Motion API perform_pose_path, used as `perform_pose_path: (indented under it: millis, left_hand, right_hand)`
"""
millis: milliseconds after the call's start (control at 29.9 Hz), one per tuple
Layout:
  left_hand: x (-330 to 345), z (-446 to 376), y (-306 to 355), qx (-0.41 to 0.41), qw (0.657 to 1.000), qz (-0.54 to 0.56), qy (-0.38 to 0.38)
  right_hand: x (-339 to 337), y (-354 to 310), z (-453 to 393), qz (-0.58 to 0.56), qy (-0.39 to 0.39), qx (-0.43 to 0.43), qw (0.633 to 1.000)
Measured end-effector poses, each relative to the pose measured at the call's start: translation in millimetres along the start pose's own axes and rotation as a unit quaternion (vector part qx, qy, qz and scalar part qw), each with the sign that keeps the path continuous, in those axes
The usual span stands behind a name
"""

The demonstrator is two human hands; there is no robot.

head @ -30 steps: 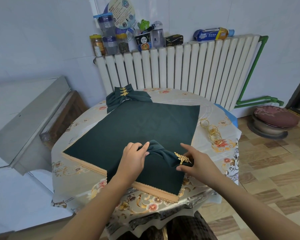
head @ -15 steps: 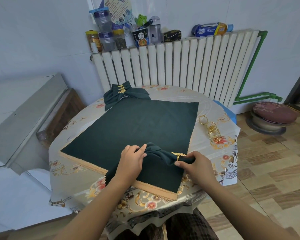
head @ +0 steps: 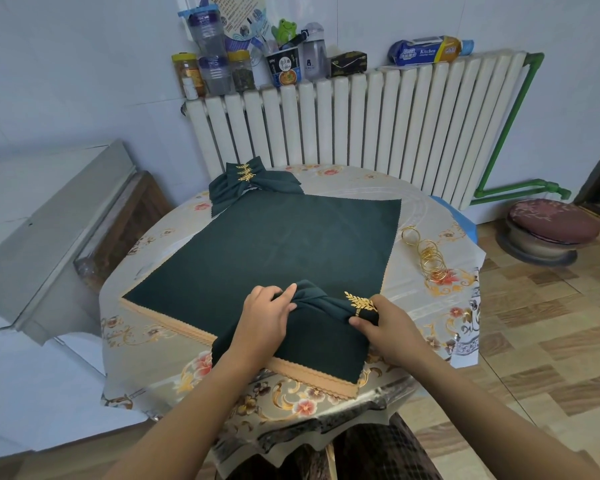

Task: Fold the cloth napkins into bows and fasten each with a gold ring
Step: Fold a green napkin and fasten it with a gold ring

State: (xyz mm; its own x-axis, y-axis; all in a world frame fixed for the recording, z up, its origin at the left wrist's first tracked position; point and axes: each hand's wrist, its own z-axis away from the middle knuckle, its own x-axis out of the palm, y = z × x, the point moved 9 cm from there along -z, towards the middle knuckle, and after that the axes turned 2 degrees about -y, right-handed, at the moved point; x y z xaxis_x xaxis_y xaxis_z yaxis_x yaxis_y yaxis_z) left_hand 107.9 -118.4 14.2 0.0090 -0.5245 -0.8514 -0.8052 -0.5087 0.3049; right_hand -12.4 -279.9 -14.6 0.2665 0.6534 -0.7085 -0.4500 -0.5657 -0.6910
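Napkin in work [head: 312, 327]: dk green cloth, matt, fine weave, gathered into soft folds.
Ring on it [head: 361, 304]: gold metal, shiny, leaf ornament.
Flat napkin [head: 274, 251]: same matt green cloth; tan cloth edge beneath, zigzag-cut.
Finished bows [head: 253, 187], upper centre: matt green cloth w/ bright gold leaf rings.
Spare rings [head: 428, 254], right: thin gold metal, polished.
Tablecloth [head: 440, 317]: smooth, sl. glossy, floral print.
Radiator [head: 378, 123]: painted, smooth, off-white.
Floor [head: 551, 341]: wood-look tiles, low sheen.

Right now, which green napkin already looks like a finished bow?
The far napkin bow by the radiator; its gold ring sits mid-cloth. The near napkin is unfinished, and both hands grip it.
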Motion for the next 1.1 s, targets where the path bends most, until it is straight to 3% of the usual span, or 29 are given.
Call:
perform_pose_path:
  millis: [167,301,535,735,869,1102]
  left_hand:
    - [-0.7,0.2,5.6,0.013,1.000,0.002,0.005]
    - [-2.0,1.5,8.6,0.017,1.000,0.004,0.011]
    - [-5.1,4.6,22.4,0.045,0.999,-0.025,0.014]
    - [-6.2,8.3,29.5,0.057,0.997,-0.047,0.002]
    - [-4.1,11.4,33.3,0.068,0.996,-0.052,-0.001]
    - [1.4,12.0,49.4,0.078,0.996,-0.041,-0.014]
  right_hand:
    - [-8.8,11.5,-0.6,-0.010,0.052,0.045,0.998]
    - [-15.7,5.6,2.9,0.036,0.081,0.005,0.996]
    - [-11.6,0.2,3.4,0.033,0.068,-0.030,0.997]
    - [-10.3,-4.2,1.4,0.118,0.065,-0.070,0.988]
    - [-1.9,-19.3,-1.0,0.152,0.024,-0.102,0.983]
    - [1.8,-35.7,-5.7,0.127,0.031,-0.076,0.989]
